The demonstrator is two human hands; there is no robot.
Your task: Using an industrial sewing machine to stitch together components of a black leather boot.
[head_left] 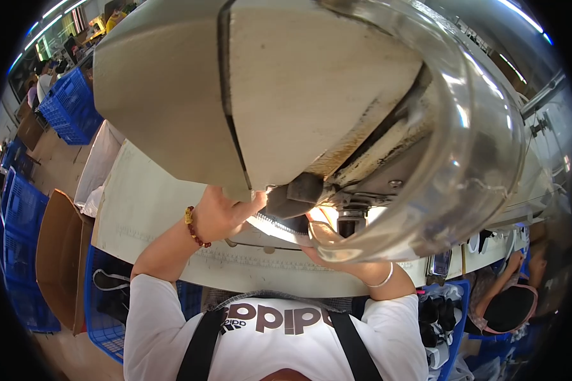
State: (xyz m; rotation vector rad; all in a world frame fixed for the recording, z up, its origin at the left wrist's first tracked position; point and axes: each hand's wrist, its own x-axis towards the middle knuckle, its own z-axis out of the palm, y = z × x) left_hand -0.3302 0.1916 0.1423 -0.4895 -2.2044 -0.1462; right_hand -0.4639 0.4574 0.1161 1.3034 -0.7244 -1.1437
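Note:
A large cream machine head [324,82], looking like a sewing machine, fills the upper middle. Below it, my left hand [222,213] has its fingers bent together at the left end of a dark piece with a pale toothed edge [283,231]. What exactly those fingertips grip is hidden by the machine. My right hand [337,263] is on the other side of that piece, mostly behind a curved clear plastic part [470,159], its fingers largely covered. Dark grey blocks [299,193] stick out under the head, above the piece. Bright light shines around a metal machine part [351,222].
A pale work table [152,203] curves around the machine. Left of it stand an open cardboard box [60,260] and blue crates [19,254]. A blue basket of shoes [442,324] is at my right. A phone-like device [438,267] lies at the table edge. Another person [505,305] sits at far right.

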